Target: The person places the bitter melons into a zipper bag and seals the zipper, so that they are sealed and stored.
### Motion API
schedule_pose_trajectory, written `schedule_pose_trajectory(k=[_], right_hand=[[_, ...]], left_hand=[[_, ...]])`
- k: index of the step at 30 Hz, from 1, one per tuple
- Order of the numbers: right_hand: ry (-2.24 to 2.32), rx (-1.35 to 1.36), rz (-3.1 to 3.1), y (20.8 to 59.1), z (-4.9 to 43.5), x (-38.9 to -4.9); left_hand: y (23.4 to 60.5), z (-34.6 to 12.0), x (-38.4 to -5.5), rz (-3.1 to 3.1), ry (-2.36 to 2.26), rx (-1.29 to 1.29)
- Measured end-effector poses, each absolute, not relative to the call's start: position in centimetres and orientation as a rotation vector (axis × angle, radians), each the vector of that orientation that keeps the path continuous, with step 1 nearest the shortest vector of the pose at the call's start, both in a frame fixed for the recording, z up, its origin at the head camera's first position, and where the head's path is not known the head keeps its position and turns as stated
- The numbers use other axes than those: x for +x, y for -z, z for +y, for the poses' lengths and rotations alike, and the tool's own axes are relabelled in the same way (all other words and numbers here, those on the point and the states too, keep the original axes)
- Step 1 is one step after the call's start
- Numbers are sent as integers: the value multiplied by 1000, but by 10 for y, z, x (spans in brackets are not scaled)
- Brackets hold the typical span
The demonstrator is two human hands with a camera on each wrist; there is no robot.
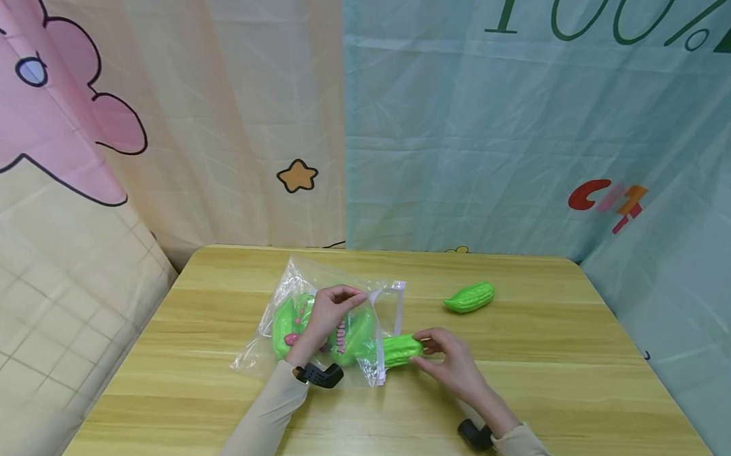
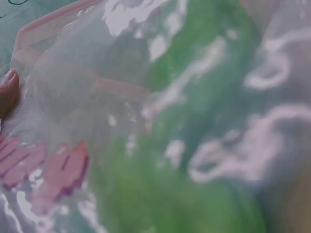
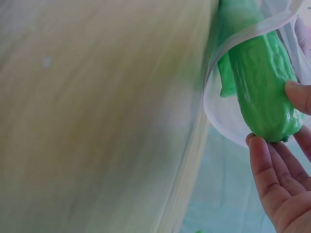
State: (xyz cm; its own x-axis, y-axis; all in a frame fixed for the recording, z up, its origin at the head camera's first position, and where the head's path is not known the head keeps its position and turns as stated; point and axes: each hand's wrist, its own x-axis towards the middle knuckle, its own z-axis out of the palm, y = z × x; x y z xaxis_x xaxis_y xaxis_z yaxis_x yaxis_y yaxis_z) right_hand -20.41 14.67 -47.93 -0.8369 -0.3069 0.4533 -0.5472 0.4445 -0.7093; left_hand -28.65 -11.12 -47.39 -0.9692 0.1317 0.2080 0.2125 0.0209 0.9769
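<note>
A clear plastic zip bag (image 1: pixel 309 278) with pink print lies on the table, holding several green bitter melons (image 1: pixel 282 330). My left hand (image 1: pixel 329 314) reaches over it and pinches the plastic near its mouth; in the left wrist view the plastic fills most of the picture. At the right-facing mouth, a toy-like green bitter melon (image 3: pixel 265 82) lies partly inside, its blunt end sticking out. My right hand (image 1: pixel 451 360) grips that end between thumb and fingers. Another bitter melon (image 1: pixel 470 297) rests on the table, beyond my right hand.
The wooden table (image 1: pixel 531 384) ends at a back edge against printed curtains (image 1: pixel 460 149). A black wrist camera (image 1: pixel 319 375) sits on my left wrist, and another black camera (image 1: pixel 474 435) on my right.
</note>
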Motion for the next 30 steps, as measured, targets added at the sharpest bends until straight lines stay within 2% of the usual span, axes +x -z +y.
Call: schedule_pose_trajectory(k=[30], right_hand=[[-1437,721,-2521,478,135,-206]], left_hand=[[472,-112,-284,-2214,2114,-380]])
